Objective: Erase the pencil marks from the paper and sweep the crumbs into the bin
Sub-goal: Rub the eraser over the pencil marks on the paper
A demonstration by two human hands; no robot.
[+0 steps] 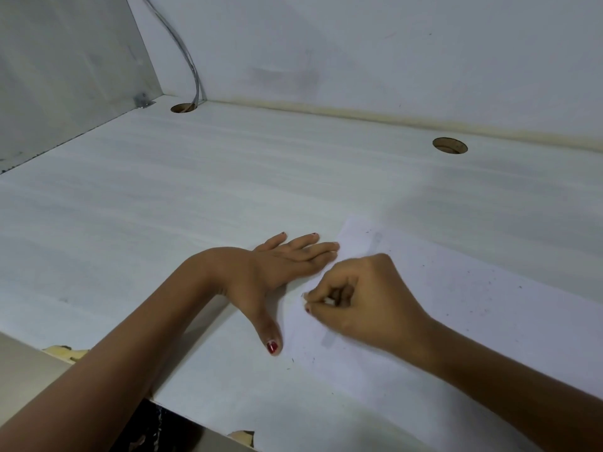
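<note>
A white sheet of paper (456,298) lies on the pale desk (195,197) at the right, dotted with small dark crumbs (489,282). My left hand (277,272) lies flat with straight fingers, its fingertips pressing the paper's left edge and its thumb spread toward me. Beside it, my right hand (362,295) is curled on the paper, its fingertips pinching a small white eraser (329,301), which is mostly hidden. Faint grey smudges show on the paper above and below this hand. No bin is in view.
The desk has two round cable holes (449,145) (183,108), a cable (192,70) running up from the left one. Walls close the back and left. The chipped front edge (241,437) is close to me.
</note>
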